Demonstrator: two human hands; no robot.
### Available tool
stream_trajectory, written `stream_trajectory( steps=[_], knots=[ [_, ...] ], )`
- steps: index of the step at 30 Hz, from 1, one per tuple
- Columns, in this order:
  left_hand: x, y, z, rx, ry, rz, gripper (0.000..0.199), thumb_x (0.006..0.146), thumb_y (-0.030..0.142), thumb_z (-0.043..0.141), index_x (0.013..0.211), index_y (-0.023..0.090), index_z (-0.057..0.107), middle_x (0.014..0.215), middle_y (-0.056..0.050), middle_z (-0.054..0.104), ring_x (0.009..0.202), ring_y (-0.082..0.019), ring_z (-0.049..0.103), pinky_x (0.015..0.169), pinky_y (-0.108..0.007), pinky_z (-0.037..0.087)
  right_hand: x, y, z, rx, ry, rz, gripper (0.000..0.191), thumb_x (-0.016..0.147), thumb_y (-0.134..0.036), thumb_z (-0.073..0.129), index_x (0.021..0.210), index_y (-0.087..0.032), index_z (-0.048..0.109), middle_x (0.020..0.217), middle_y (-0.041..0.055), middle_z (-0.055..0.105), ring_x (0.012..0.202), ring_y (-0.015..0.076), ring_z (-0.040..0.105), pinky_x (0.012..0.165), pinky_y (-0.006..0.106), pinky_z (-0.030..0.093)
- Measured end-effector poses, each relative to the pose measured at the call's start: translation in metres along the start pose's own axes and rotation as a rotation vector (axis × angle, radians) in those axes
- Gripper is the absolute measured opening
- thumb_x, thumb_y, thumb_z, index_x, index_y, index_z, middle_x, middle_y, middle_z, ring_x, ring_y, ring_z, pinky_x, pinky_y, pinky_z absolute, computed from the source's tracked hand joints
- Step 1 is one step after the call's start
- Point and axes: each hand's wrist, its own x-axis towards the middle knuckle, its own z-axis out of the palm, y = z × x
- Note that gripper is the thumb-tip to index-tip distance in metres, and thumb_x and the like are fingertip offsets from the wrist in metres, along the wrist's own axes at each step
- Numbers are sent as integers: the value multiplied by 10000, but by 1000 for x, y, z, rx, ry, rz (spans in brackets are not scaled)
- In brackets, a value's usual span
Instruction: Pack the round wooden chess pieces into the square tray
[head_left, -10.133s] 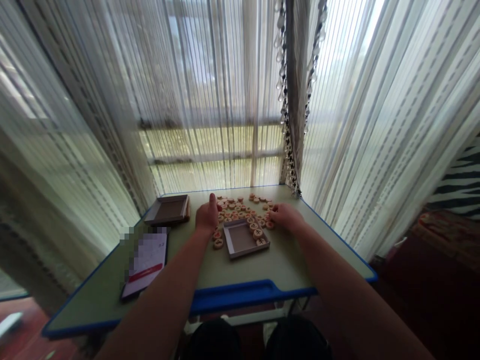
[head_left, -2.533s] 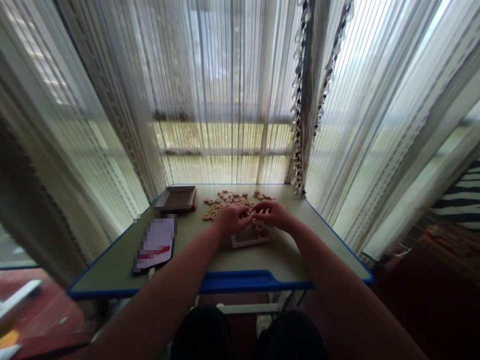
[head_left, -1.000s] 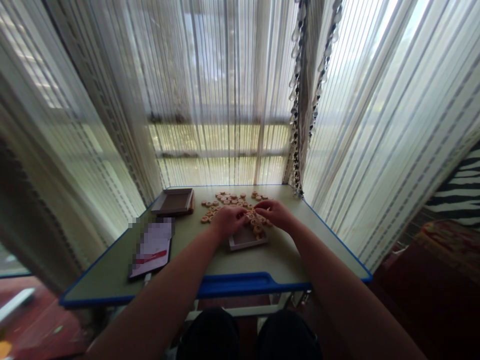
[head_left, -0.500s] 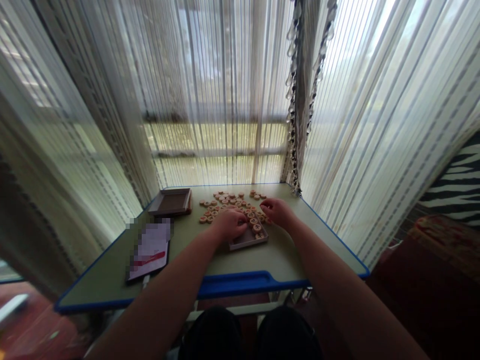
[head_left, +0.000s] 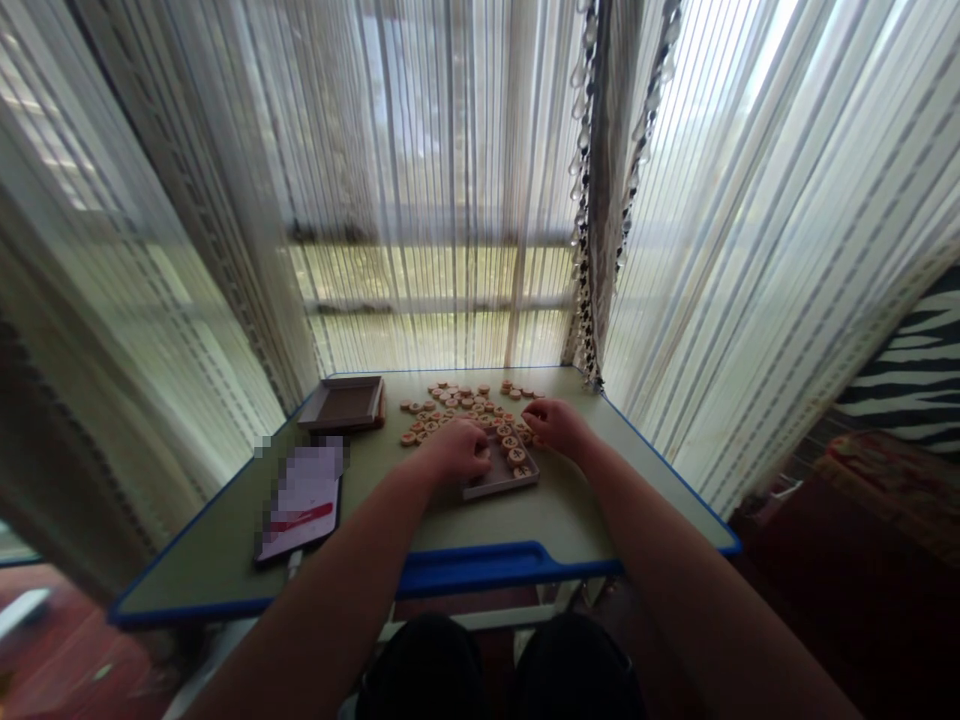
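Observation:
Several round wooden pieces [head_left: 466, 392] with marks on top lie scattered over the back middle of the table. In front of them sits a shallow open box [head_left: 501, 487], with a column of pieces [head_left: 516, 456] along its right side. My left hand [head_left: 459, 450] is over the box's left part, fingers curled together; a pale piece seems to show at the fingertips. To the right of the box, my right hand [head_left: 553, 422] has its fingers bent and pressed together beside some pieces; whatever they hold is too small to make out.
A second open box [head_left: 342, 403] is at the table's back left. In front of it lies a tablet [head_left: 300, 500] with a cable. The green table [head_left: 375, 510] has a blue rim. Sheer curtains [head_left: 450, 180] hang behind.
My left hand has shifted slightly within the box, its fingers more curled, uncovering more of the box's inside. My right hand has barely moved.

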Motion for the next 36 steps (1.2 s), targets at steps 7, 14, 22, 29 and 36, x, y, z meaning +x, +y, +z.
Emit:
stream_trajectory(
  steps=[7, 14, 22, 29, 36],
  knots=[
    [0, 2, -1, -21, 131, -56, 196, 680, 278, 529, 817, 227, 660, 823, -8, 611, 817, -149, 520, 782, -248, 401, 1, 2, -1, -34, 38, -37, 235, 754, -285, 483, 748, -154, 679, 656, 36, 637, 633, 128, 511, 611, 224, 344],
    [-1, 1, 2, -68, 102, -50, 235, 663, 223, 508, 866, 222, 627, 785, 4, 605, 716, -129, 534, 666, -224, 409, 1, 9, 5, 12, 0, 22, 249, 741, -300, 477, 745, -145, 671, 631, 29, 624, 563, 108, 495, 542, 209, 326],
    [-3, 4, 1, -64, 33, -98, 252, 610, 231, 538, 856, 193, 577, 696, 11, 588, 616, -119, 509, 556, -210, 372, 2, 11, 6, 4, -18, 26, 266, 738, -305, 464, 745, -135, 669, 616, 26, 610, 553, 102, 475, 532, 207, 313],
    [-2, -1, 4, -50, -14, -26, 126, 630, 234, 509, 693, 177, 601, 666, 2, 580, 642, -127, 509, 594, -226, 377, 1, 5, 3, 2, -44, 28, 253, 739, -293, 466, 741, -137, 665, 613, 19, 601, 553, 97, 462, 524, 202, 303],
    [-5, -1, -12, 82, 176, -74, 200, 609, 314, 569, 755, 185, 611, 854, -45, 559, 862, -198, 500, 774, -297, 396, 0, 4, 1, 3, -60, 48, 267, 745, -296, 454, 738, -133, 665, 603, 21, 597, 546, 102, 462, 515, 207, 303]
  ],
)
